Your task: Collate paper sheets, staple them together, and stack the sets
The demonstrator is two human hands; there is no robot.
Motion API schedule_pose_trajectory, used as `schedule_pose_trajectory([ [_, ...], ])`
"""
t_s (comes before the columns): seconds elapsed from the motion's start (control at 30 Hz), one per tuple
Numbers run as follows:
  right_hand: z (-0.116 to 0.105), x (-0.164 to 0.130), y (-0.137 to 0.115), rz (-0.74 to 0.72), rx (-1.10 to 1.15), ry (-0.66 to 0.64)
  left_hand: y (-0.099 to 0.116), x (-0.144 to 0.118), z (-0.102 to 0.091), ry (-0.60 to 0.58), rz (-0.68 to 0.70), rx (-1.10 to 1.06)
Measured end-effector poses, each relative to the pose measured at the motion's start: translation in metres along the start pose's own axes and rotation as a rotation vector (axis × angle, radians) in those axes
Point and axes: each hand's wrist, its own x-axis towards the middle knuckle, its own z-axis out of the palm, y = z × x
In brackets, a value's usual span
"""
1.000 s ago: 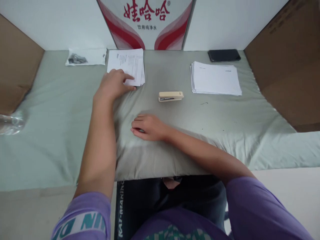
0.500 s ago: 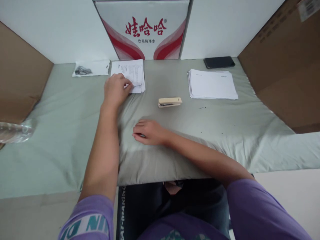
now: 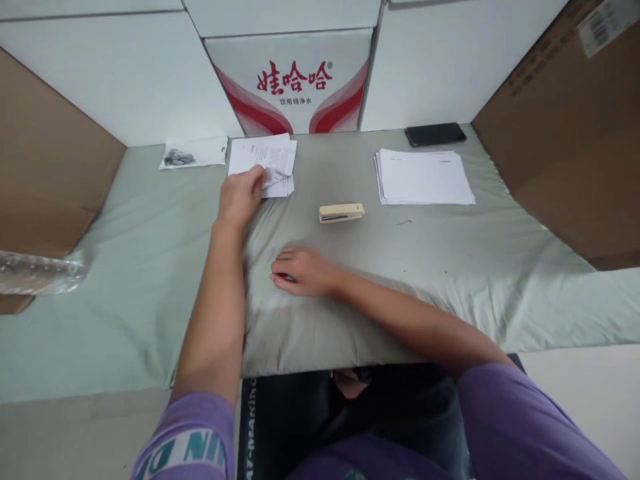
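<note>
My left hand (image 3: 241, 198) reaches forward and pinches the near edge of the top sheets of a small stack of printed papers (image 3: 267, 157), lifting them slightly off the pale green cloth. My right hand (image 3: 301, 272) lies flat, palm down, on the cloth in front of me, holding nothing. A beige stapler (image 3: 341, 213) lies on its base between the two hands and a little to the right, untouched.
A larger stack of white sheets (image 3: 424, 176) sits at the right, a black phone (image 3: 435, 134) behind it. A red-and-white carton (image 3: 293, 83) stands at the back. Brown cardboard walls (image 3: 570, 120) flank both sides. A plastic bag (image 3: 193, 153) and clear wrapping (image 3: 37, 271) lie left.
My left hand has curled its fingers onto the printed papers and raised the top sheets at their near edge. My right hand has stayed in place. The view has tilted upward.
</note>
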Motion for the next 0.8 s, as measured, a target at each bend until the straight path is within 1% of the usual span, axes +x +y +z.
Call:
schedule_pose_trajectory([
  [0.1,-0.0007,-0.0002,-0.0002,0.0,0.0,-0.005,0.0011,-0.0004,0.0003,-0.021,0.055,0.107],
  [0.17,-0.0006,-0.0005,0.0,0.002,-0.004,0.001,0.0031,-0.0009,-0.0001,-0.063,0.079,0.099],
  [0.4,0.0021,-0.0005,0.0011,0.011,-0.006,0.012,0.0018,-0.0006,-0.0021,-0.135,0.053,0.058],
  [0.5,0.0019,-0.0009,0.0015,0.001,-0.002,0.018,0.0018,0.0011,-0.0023,-0.162,0.049,0.084],
  [0.57,0.0014,-0.0012,0.0017,-0.004,0.001,0.019,0.0036,0.0024,-0.0014,-0.158,0.041,0.141],
  [0.67,0.0009,-0.001,0.0015,-0.002,-0.003,0.015,0.0069,0.004,0.0013,-0.116,0.034,0.23],
  [0.8,0.0005,-0.0003,0.001,0.003,-0.005,0.006,0.0091,0.0049,0.0029,-0.081,0.055,0.247],
])
